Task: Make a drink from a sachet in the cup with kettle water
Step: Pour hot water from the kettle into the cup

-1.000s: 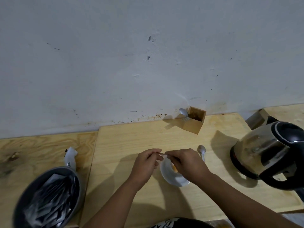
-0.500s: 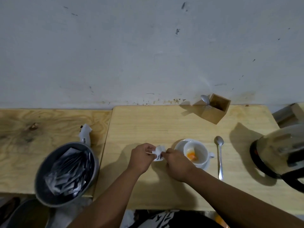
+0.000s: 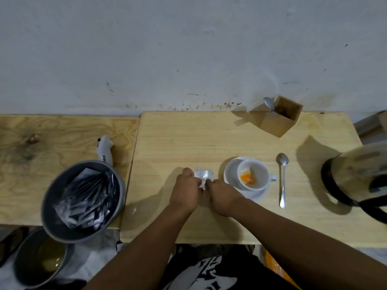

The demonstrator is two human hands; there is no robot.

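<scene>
- a head-worn camera looks down on a pale wooden table (image 3: 188, 139) set against a scuffed white wall.
- the left hand (image 3: 185, 190) and the right hand (image 3: 223, 197) meet near the middle of the table, just left of the cup.
- both hands pinch a small crumpled white sachet (image 3: 202, 175) between fingers and thumbs; it sits just above the tabletop, and whether it touches the wood cannot be told.
- a white cup (image 3: 254, 174) stands on a white saucer (image 3: 230, 174) just right of the hands, with orange powder (image 3: 247, 178) lying in its bottom.
- a metal spoon (image 3: 282, 181) lies flat on the table just right of the saucer, bowl end pointing toward the wall.
- a steel kettle (image 3: 356, 174) with a black handle stands at the right edge, partly cut off by the frame.
- a wooden box (image 3: 276, 120) stands near the wall, with a second spoon (image 3: 269, 104) leaning out of it.
- on a lower wooden surface to the left sits a grey pan (image 3: 83, 199) with a white handle, filled with dark foil packets (image 3: 85, 197).
- a metal bowl (image 3: 39, 260) holding yellowish liquid sits below the pan at the bottom left.
</scene>
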